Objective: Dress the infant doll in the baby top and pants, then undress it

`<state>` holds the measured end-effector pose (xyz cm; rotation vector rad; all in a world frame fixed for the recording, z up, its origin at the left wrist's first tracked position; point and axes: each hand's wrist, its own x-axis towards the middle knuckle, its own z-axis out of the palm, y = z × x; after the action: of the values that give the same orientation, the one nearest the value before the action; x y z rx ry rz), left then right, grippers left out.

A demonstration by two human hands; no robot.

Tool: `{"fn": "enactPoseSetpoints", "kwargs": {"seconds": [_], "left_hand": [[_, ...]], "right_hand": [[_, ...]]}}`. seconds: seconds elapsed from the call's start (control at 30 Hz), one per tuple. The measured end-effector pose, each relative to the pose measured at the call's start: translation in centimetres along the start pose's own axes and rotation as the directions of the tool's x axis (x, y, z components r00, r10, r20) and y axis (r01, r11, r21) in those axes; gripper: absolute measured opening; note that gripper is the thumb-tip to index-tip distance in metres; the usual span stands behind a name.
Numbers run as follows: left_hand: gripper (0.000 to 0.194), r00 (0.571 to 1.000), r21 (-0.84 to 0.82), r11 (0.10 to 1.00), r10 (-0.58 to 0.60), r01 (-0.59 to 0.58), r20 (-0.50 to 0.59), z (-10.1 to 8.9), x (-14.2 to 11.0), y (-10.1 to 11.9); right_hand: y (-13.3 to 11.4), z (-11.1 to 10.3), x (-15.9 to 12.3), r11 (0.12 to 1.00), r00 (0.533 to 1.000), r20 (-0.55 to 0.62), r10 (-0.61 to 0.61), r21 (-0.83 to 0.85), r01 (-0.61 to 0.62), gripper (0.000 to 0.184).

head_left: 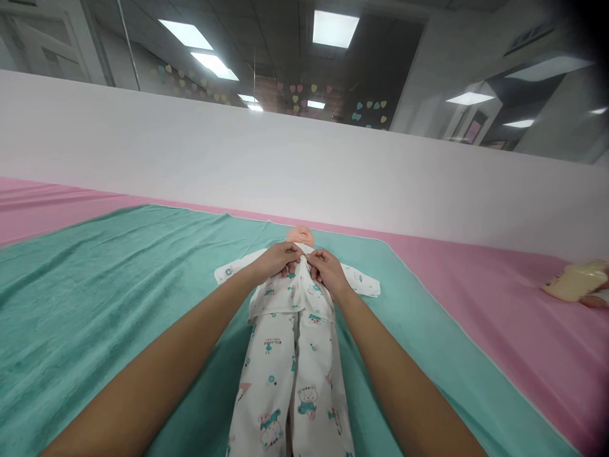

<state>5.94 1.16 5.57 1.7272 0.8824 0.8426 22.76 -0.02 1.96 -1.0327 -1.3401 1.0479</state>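
Observation:
A baby doll lies on its back with its head at the far end, dressed in a white printed shirt and matching trousers. At the upper front of the shirt, just below the collar, my left hand pinches one edge of the opening. Close beside it, my right hand pinches the other edge. The fabric is drawn up into a small peak between my fingertips. Whether a button or snap sits there is too small to tell. Both sleeves stretch out sideways on the cloth.
Under the doll spreads a green blanket over a pink sheet. A low white wall stands behind, with glass above it. At the far right edge lies a pale yellowish object, with part of a person's hand by it.

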Motion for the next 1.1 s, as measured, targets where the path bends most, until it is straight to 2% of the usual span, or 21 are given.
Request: {"fn": "enactPoseSetpoints", "kwargs": {"seconds": [0.23, 0.43, 0.57, 0.67, 0.8, 0.97, 1.1], "left_hand": [[0.022, 1.0, 0.032, 0.999, -0.015, 0.015, -0.006, -0.1, -0.2, 0.2], [0.022, 1.0, 0.049, 0.999, -0.01, 0.01, -0.002, 0.1, -0.4, 0.3], [0.022, 0.995, 0.141, 0.99, -0.007, 0.021, -0.1, 0.7, -0.3, 0.4], [0.027, 0.98, 0.245, 0.969, 0.012, 0.037, -0.198, 1.1, -0.3, 0.6], [0.03, 0.989, 0.313, 0.95, 0.032, 0.015, -0.144, 1.1, -0.4, 0.9], [0.032, 0.998, 0.221, 0.974, -0.032, 0.045, -0.059, 0.7, -0.2, 0.6], [0.032, 0.992, 0.241, 0.97, -0.012, 0.042, -0.124, 0.9, -0.2, 0.5]], "right_hand": [[0.1, 0.1, 0.1, 0.999, 1.0, -0.007, -0.02, -0.038, 0.02, 0.029], [0.4, 0.3, 0.2, 0.984, 0.995, -0.086, -0.059, -0.173, 0.043, 0.025], [0.5, 0.5, 0.1, 0.963, 0.983, -0.152, -0.105, -0.262, 0.063, 0.02], [0.4, 0.7, -0.1, 0.914, 0.966, -0.186, -0.18, -0.394, 0.095, 0.016], [0.3, 0.8, -0.3, 0.76, 0.927, -0.168, -0.335, -0.629, 0.16, 0.012], [0.3, 0.8, -0.4, 0.717, 0.936, -0.132, -0.327, -0.68, 0.154, 0.013], [0.4, 0.7, -0.4, 0.706, 0.94, -0.12, -0.32, -0.692, 0.152, 0.014]]}}
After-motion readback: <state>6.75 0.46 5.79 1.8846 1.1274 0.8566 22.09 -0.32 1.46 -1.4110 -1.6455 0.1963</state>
